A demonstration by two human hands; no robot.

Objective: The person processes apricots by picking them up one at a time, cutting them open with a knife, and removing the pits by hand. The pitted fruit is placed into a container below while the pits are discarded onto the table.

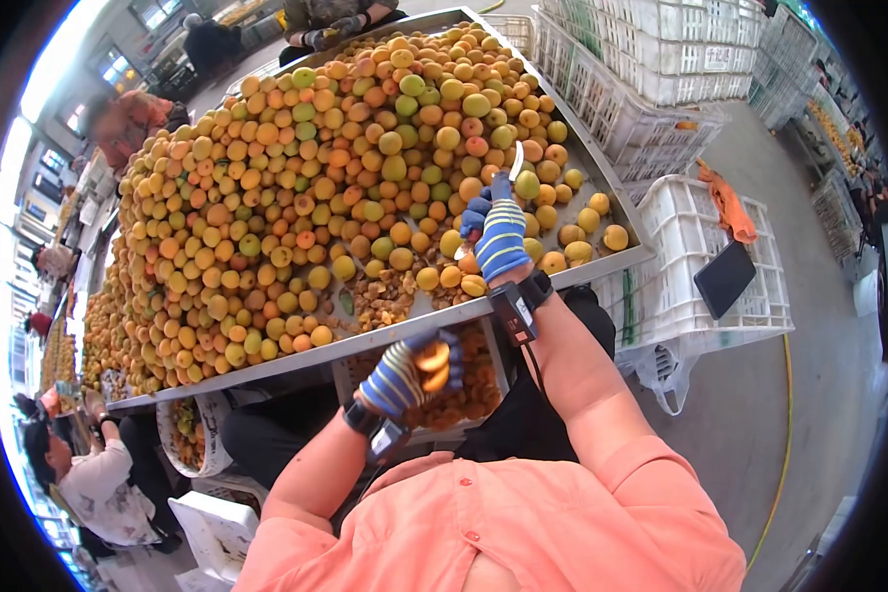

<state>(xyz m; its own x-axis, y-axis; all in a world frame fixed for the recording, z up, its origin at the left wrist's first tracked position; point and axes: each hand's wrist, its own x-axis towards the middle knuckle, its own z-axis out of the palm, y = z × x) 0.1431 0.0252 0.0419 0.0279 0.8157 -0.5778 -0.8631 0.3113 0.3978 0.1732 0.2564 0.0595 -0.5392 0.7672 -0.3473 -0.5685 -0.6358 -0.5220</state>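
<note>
The left hand [405,375], in a striped glove, is the one closer to the person's body. Its fingers are curled tightly around an apricot [432,363], which looks split open, though I cannot be certain of this. Just beyond this hand, under the table edge, stands a crate of cut fruit [481,395]. The right hand [498,239], gloved in the same way, is farther out, past the metal rim of the table [405,326], and it is closed around the handle of a knife [516,160]. From the knife hand, the held apricot lies back toward the body, lower and to the left, and the two hands are well apart. The long axis of the knife runs away from the person, and its blade points to the far end of the table, not toward the held fruit. The apricot is round and shows no clear long axis. To the left of the right hand lies a small heap of stones [385,296], and beyond both hands spreads the big pile of apricots [316,178]. White crates [681,247] stand to the right.
</note>
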